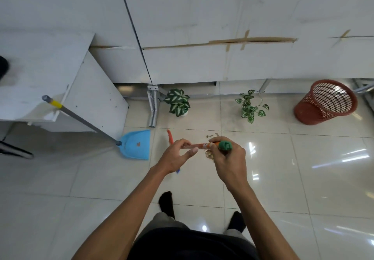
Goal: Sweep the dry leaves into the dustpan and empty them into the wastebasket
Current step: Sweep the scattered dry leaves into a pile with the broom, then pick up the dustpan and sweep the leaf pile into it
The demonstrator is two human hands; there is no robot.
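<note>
I hold an orange broom handle [200,146] with a green end cap [225,145] in both hands, seen end-on from above. My right hand [228,158] grips it just below the cap. My left hand [176,156] holds the shaft lower down with loosely curled fingers. Part of the orange broom head [170,136] shows beyond my left hand. Dry leaves [209,155] lie on the tiles under my hands, partly hidden. A blue dustpan [135,145] rests on the floor to the left, its long grey handle [81,119] leaning on a white cabinet. The red mesh wastebasket [325,101] stands at the far right.
Two small potted plants [178,101] [251,105] stand by the white wall panels. The white cabinet [60,89] fills the left side, with a metal bracket [152,105] beside it. My feet in black socks [167,203] stand on the glossy tiles below.
</note>
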